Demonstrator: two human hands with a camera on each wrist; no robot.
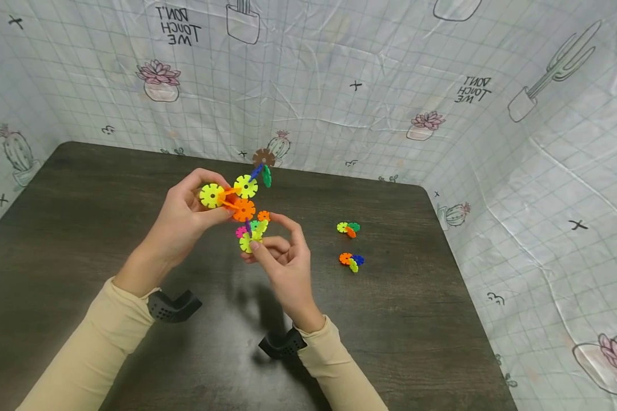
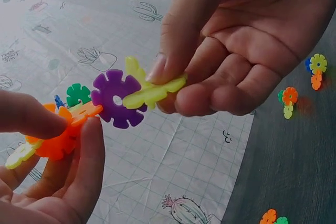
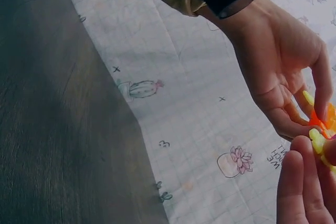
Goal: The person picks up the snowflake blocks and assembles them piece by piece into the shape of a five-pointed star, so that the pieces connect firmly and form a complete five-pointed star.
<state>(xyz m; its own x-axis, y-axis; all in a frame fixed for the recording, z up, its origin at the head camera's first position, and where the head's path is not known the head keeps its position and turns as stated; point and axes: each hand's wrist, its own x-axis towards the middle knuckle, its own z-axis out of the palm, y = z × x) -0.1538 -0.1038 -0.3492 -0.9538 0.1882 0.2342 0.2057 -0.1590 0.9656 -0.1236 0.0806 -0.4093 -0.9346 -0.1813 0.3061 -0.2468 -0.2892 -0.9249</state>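
Two hands pinch one snowflake-disc chain [image 1: 244, 202] above the table [image 1: 82, 228]: left hand [image 1: 185, 220] its upper end, right hand [image 1: 280, 257] its lower end

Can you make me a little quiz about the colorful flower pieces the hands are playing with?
1. True or false: the left hand holds the upper end of the snowflake-disc chain above the table.
2. How many small disc clusters lie on the table to the right of the hands?
A. one
B. two
C. four
3. In the left wrist view, what colour is the disc between the two hands?

Key
1. True; the right hand pinches the lower end.
2. B: the farther cluster and the nearer cluster.
3. Purple.
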